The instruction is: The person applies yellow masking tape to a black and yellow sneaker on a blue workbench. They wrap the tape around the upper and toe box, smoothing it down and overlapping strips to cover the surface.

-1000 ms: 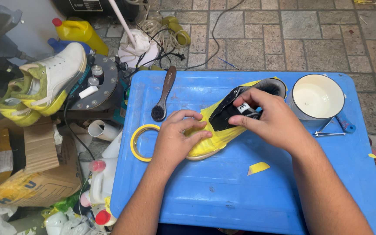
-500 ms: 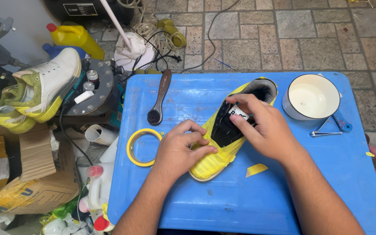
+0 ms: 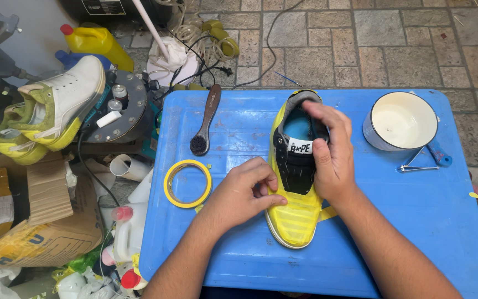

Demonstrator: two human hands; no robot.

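Head view: tape roll, brush flank shoe; bowl right.

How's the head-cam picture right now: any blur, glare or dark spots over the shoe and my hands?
Head view: sharp and evenly lit; the shoe, left hand and right hand show no motion blur. Soft sheen on the blue table, nothing washed out. Only faint shadows under the hands. The white bowl is bright, its rim clear.

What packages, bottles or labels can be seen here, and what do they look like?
Small white rectangular tongue label: on the yellow-taped shoe, beside the right hand.
Brown cardboard box: floor, lower left.
Yellow plastic bottle with red cap: floor, upper left.
White plastic jug with pink cap: left of the blue table.
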